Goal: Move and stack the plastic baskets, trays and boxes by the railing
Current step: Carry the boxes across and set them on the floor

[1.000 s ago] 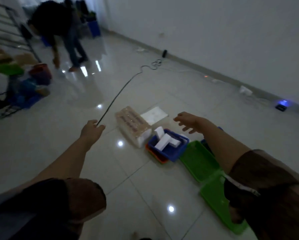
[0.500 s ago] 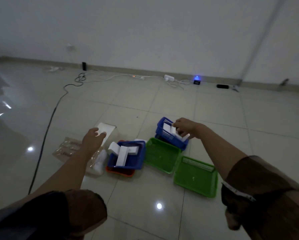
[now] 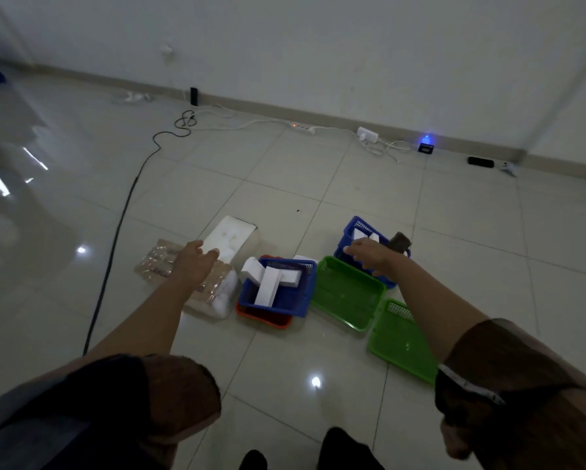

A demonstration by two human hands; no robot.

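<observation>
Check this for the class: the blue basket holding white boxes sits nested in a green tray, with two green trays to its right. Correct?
Not quite. In the head view the blue basket with the white boxes sits in a red tray, not a green one. The two green trays do lie to its right.

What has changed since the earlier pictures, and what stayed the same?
The left hand moved forward over the wrapped packet. The right hand came to the far blue basket; its grip is unclear. The green trays and the near blue basket did not move.

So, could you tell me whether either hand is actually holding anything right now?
Neither visibly grips anything. The left hand reaches open over the wrapped package; the right hand reaches over the far blue basket.
</observation>
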